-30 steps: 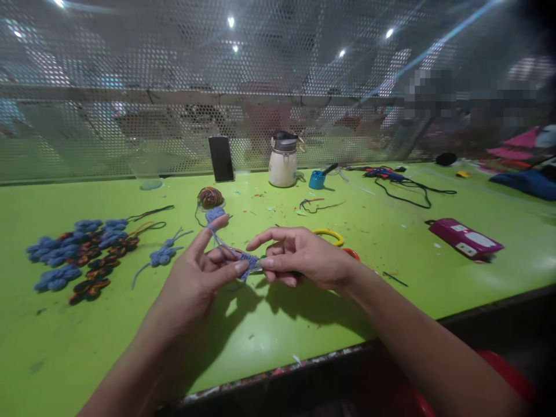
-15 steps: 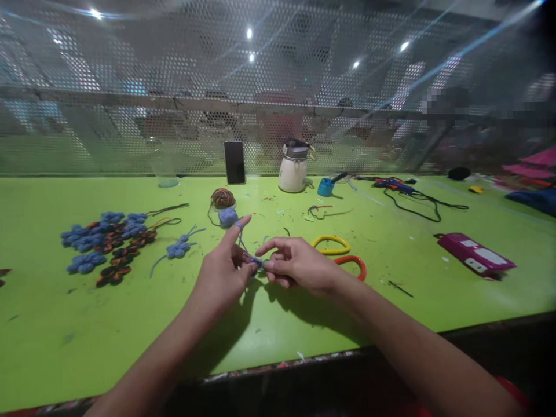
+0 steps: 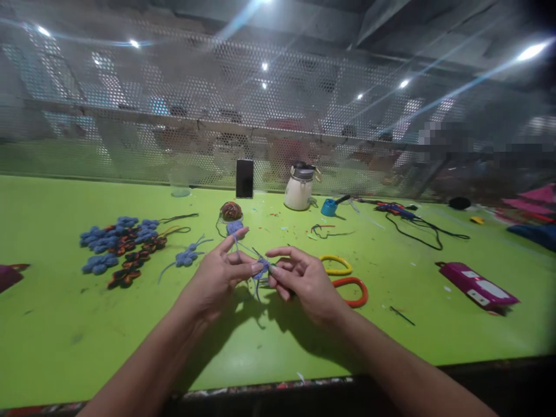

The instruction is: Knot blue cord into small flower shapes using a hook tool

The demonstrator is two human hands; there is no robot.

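Observation:
Between the fingertips of my left hand (image 3: 219,272) is a small piece of blue crochet work (image 3: 262,269), with loose yarn ends hanging below it. A strand of blue yarn runs over my raised left index finger from the blue yarn ball (image 3: 235,227). My right hand (image 3: 306,279) is closed in a pinch at the piece's right side, on what looks like a crochet hook (image 3: 273,267), mostly hidden by the fingers. Just right of that hand lie scissors with a yellow handle loop (image 3: 337,273) and an orange handle loop (image 3: 364,294); their blades are hidden.
Finished blue flowers (image 3: 99,263) and dark multicolour ones (image 3: 124,277) lie at left, with a single blue flower (image 3: 186,256) nearer. Behind stand a multicolour yarn ball (image 3: 231,211), phone (image 3: 244,178), white jar (image 3: 298,194) and blue pot (image 3: 329,208). A purple device (image 3: 476,285) lies right.
The view has tilted up, so the table things sit lower. My left hand has turned, and the blue crochet piece with its hanging ends shows more plainly between my hands.

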